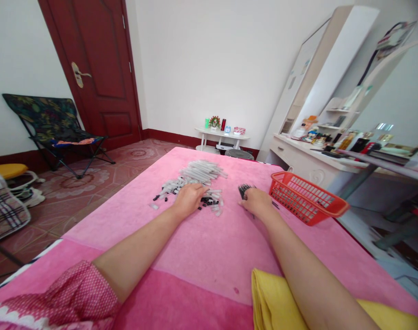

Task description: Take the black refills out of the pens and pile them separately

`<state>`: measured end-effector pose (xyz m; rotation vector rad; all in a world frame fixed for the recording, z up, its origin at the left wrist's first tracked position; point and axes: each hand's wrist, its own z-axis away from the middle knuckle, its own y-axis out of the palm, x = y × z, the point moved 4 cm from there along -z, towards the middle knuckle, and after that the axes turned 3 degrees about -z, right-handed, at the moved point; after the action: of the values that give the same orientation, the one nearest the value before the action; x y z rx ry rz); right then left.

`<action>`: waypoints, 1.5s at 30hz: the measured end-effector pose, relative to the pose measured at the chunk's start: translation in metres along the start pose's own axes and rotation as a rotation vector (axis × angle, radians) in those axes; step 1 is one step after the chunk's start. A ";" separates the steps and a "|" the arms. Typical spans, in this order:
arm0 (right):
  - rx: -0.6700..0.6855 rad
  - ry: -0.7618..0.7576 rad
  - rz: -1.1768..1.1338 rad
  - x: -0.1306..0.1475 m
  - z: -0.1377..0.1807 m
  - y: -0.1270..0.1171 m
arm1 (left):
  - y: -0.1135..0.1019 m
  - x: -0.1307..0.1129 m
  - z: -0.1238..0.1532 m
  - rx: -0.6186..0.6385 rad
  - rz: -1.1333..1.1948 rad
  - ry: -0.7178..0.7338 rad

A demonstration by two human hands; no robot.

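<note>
Pale grey plastic tubes (pixel 202 173) lie heaped on a pink terry-cloth cover (pixel 202 256), at 12 o'clock from the left hand (pixel 189 198). Small black plastic caps (pixel 209 200) are scattered along the heap's near edge. Left hand is palm down on these caps, fingers curled; cannot tell whether its grip holds any. Right hand (pixel 258 201) has its grip closed on a bunch of thin black sticks (pixel 245 189), which jut out at 11 o'clock. Red plastic mesh basket (pixel 305 195) sits just beside it at 3 o'clock. Folded yellow cloth (pixel 268 298) lies under the right forearm.
</note>
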<state>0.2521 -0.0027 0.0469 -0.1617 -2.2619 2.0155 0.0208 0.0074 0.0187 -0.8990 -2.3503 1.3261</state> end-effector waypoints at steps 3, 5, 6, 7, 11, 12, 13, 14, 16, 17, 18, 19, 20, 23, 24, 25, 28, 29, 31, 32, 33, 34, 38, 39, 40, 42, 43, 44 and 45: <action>0.030 0.018 0.047 0.002 0.002 0.004 | -0.001 -0.001 0.000 0.014 0.006 -0.003; 0.031 0.032 0.048 0.004 0.002 0.005 | -0.001 -0.001 0.000 0.017 0.010 -0.012; 0.030 0.042 0.047 0.004 0.002 0.005 | 0.000 -0.001 0.000 0.016 0.014 -0.017; 0.031 0.054 0.045 0.004 0.001 0.004 | 0.000 0.000 0.000 0.014 0.018 -0.023; 0.033 0.081 0.049 0.000 0.000 0.005 | 0.002 0.002 0.000 -0.008 0.033 -0.039; 0.031 0.084 0.052 -0.001 0.000 0.005 | 0.003 0.003 0.001 -0.014 0.035 -0.039; 0.028 0.084 0.054 -0.001 0.000 0.006 | 0.002 0.003 0.001 -0.020 0.036 -0.038; 0.022 0.083 0.054 -0.001 0.000 0.007 | 0.002 0.003 0.001 -0.023 0.037 -0.037; 0.013 0.080 0.051 -0.001 0.000 0.008 | 0.002 0.003 0.001 -0.023 0.039 -0.036; 0.010 0.079 0.050 0.000 0.000 0.009 | 0.002 0.003 0.001 -0.022 0.041 -0.037; 0.008 0.077 0.048 0.000 0.000 0.009 | 0.001 0.003 0.001 -0.020 0.043 -0.037; 0.008 0.077 0.047 0.000 0.000 0.008 | 0.001 0.003 0.002 -0.020 0.047 -0.038; 0.010 0.078 0.045 0.000 0.000 0.006 | 0.002 0.003 0.002 -0.020 0.054 -0.040; 0.007 0.097 0.031 -0.004 0.001 -0.006 | 0.002 0.004 0.002 -0.024 0.080 -0.051; 0.002 0.105 0.022 -0.006 0.002 -0.011 | 0.002 0.005 0.002 -0.027 0.089 -0.061; -0.009 0.103 0.007 -0.008 0.002 -0.017 | 0.002 0.006 0.002 -0.031 0.098 -0.070; -0.058 0.000 -0.099 -0.010 0.003 -0.034 | 0.002 0.007 0.002 -0.046 0.118 -0.093; -0.073 -0.058 -0.151 -0.009 0.003 -0.038 | 0.001 0.008 0.002 -0.050 0.123 -0.099; -0.093 -0.161 -0.249 -0.008 0.002 -0.044 | 0.001 0.008 0.002 -0.053 0.132 -0.106; -0.096 -0.196 -0.284 -0.007 0.002 -0.045 | 0.001 0.008 0.002 -0.054 0.136 -0.110; -0.101 -0.218 -0.308 -0.007 0.001 -0.045 | 0.000 0.008 0.002 -0.056 0.140 -0.112; -0.102 -0.230 -0.321 -0.008 0.000 -0.045 | 0.000 0.008 0.002 -0.057 0.142 -0.113; -0.107 -0.238 -0.336 -0.011 -0.002 -0.044 | 0.001 0.009 0.002 -0.058 0.142 -0.117; -0.106 -0.238 -0.339 -0.012 -0.002 -0.045 | 0.001 0.009 0.002 -0.058 0.142 -0.117; -0.104 -0.239 -0.344 -0.013 -0.002 -0.045 | 0.001 0.009 0.002 -0.058 0.142 -0.117; -0.099 -0.241 -0.353 -0.014 -0.002 -0.047 | 0.002 0.010 0.002 -0.058 0.138 -0.117; -0.098 -0.243 -0.358 -0.015 -0.002 -0.048 | 0.002 0.010 0.002 -0.057 0.134 -0.118; -0.098 -0.247 -0.364 -0.015 -0.002 -0.049 | 0.002 0.010 0.002 -0.054 0.130 -0.120; -0.096 -0.251 -0.370 -0.015 -0.002 -0.050 | 0.002 0.010 0.002 -0.050 0.127 -0.121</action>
<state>0.2670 -0.0091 0.0964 0.4922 -2.3140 1.8178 0.0127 0.0133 0.0156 -1.0259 -2.4639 1.4125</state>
